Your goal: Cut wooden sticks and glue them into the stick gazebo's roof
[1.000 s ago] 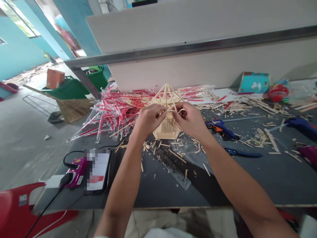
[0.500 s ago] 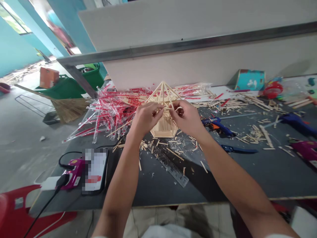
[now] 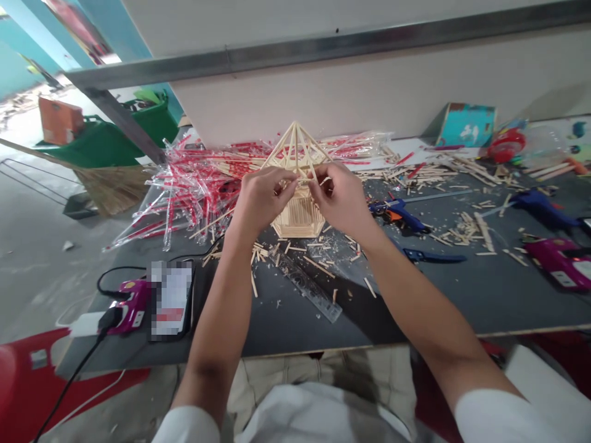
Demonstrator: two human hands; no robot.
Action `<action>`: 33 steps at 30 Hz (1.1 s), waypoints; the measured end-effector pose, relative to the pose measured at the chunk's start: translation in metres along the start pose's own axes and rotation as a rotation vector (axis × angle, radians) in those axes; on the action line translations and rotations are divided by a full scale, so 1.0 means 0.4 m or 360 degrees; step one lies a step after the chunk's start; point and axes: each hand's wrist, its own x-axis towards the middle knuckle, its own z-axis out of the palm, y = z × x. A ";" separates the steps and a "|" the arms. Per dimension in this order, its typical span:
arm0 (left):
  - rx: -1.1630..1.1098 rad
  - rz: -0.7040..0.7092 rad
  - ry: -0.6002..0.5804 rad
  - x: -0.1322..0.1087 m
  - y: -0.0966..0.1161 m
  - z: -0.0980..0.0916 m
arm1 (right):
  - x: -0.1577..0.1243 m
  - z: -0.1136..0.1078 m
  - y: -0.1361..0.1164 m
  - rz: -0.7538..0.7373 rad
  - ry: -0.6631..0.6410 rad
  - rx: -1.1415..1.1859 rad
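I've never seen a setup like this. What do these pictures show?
There is no machine: these are a person's bare left hand and right hand, seen by one camera worn on that person's head, looking forward and down. Both pinch at the front of a pale, pointed wooden-stick model; which stick they grip is too small to tell. Around it on the dark grey table lie loose stick pieces, clear-and-red plastic wrappers, a transparent ruler, a blue glue gun and a black-edged phone.

Stick model [image 3: 298, 223] matt wood; ruler [image 3: 305, 285] glossy, probably plastic.
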 end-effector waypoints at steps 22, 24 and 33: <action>0.0020 0.0025 -0.0017 -0.002 -0.006 -0.006 | -0.010 0.020 -0.004 -0.0002 0.0043 -0.0036; 0.0004 0.0031 -0.0014 -0.002 -0.006 -0.005 | -0.010 0.020 -0.005 0.0018 0.0040 -0.0059; 0.0018 0.0009 -0.0031 -0.002 0.000 -0.007 | -0.011 0.022 -0.008 0.0047 0.0060 0.0027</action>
